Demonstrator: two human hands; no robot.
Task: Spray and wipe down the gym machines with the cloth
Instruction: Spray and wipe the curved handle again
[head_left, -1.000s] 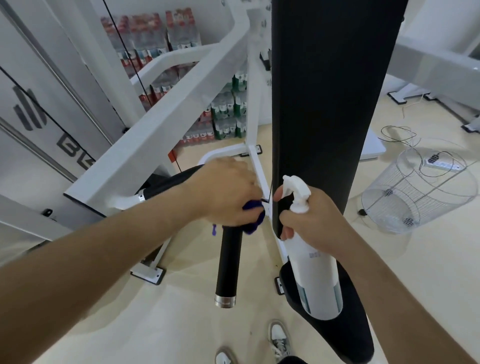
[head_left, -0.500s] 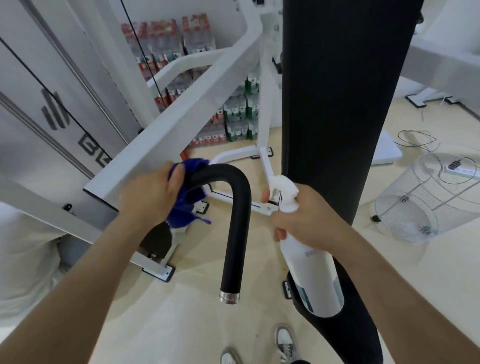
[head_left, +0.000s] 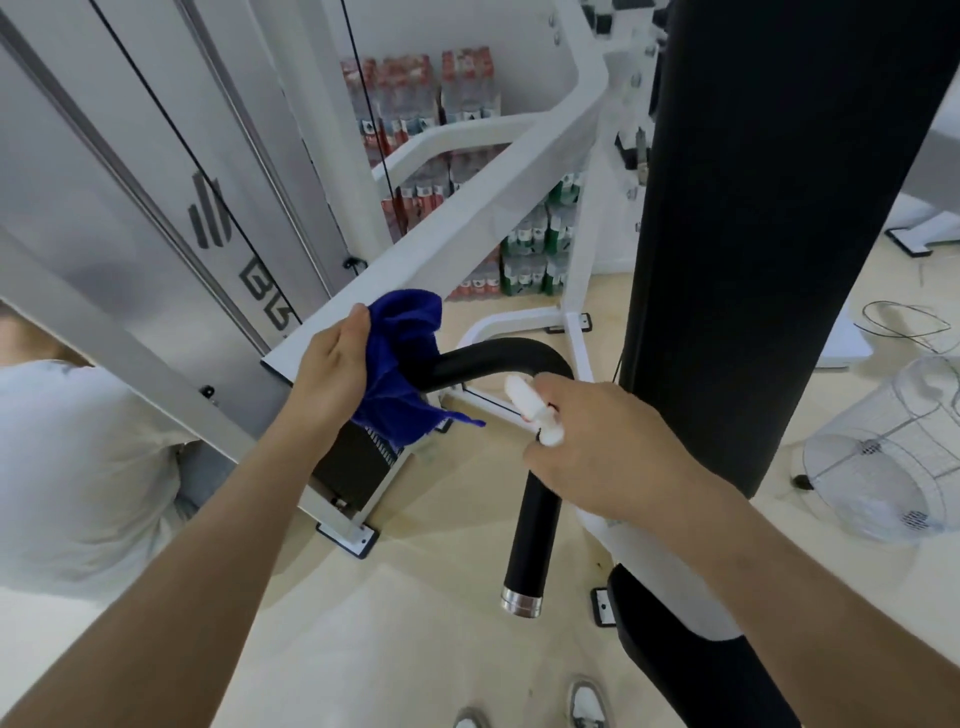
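A curved black handle (head_left: 498, 358) of the white gym machine (head_left: 457, 234) bends down to a chrome end cap. My left hand (head_left: 332, 374) grips a blue cloth (head_left: 402, 358) wrapped round the handle's upper left end, close to the white beam. My right hand (head_left: 602, 447) holds a white spray bottle (head_left: 535, 410) just right of the handle; its nozzle points left and its body is mostly hidden under my hand and forearm. A tall black pad (head_left: 769, 208) rises at the right.
Another person in a white shirt (head_left: 78, 467) crouches at the left by the grey weight-stack cover (head_left: 156, 182). Stacked bottled-water packs (head_left: 441, 104) stand behind. A wire fan guard (head_left: 893, 457) lies on the floor at right. My shoes (head_left: 587, 706) are below.
My left hand has slid the blue cloth from the handle's straight lower section up round the bend to its upper left end. My right hand kept the spray bottle beside the handle.
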